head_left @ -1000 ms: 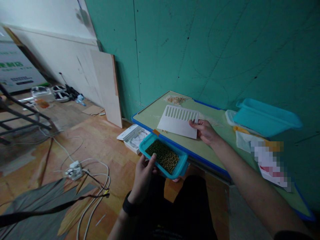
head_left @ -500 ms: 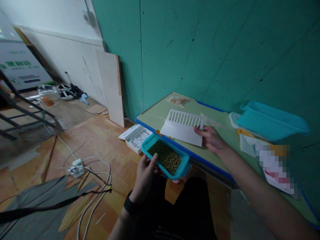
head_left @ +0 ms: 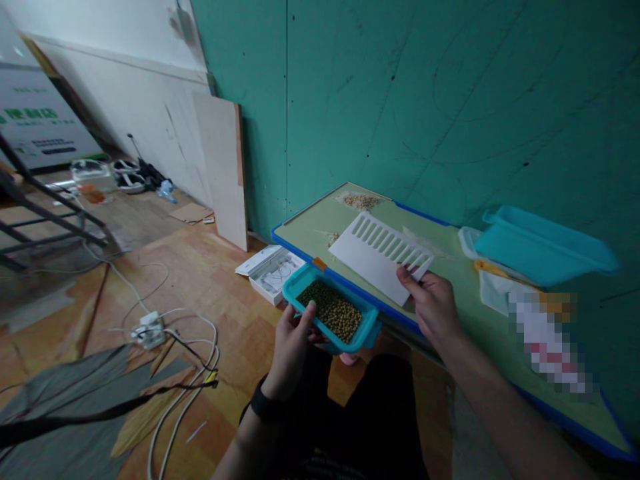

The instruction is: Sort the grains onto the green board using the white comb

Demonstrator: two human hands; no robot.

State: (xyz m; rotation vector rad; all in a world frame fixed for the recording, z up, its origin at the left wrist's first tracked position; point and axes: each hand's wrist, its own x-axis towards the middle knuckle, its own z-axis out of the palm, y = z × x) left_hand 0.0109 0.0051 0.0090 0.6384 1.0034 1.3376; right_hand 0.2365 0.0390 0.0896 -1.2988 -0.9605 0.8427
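Observation:
My left hand (head_left: 294,332) grips the near left side of a small turquoise tub (head_left: 367,331), thumb over its rim. Inside lie dark green beans (head_left: 318,293) on the left and tan beans (head_left: 345,325) on the right. The tub hangs just off the table's front edge. In my right hand (head_left: 434,301) is a flat white plastic slotted scraper (head_left: 370,263), pinched at its right end and tilted above the table (head_left: 453,280). A few pale grains (head_left: 334,237) lie by the scraper's left corner, and a heap of mixed grains (head_left: 361,201) sits at the table's far corner.
A larger turquoise bin (head_left: 545,245) stands on the table's right against the green wall (head_left: 360,87). Beside it lie a yellow-handled item (head_left: 503,272) and a blurred-out packet (head_left: 547,343). A white box (head_left: 273,273) and cables (head_left: 213,333) are on the floor at left.
My right hand has lifted and turned the scraper, its slotted edge now slanting down to the right. A few grains show on the table at its left. My left hand and tub have hardly moved.

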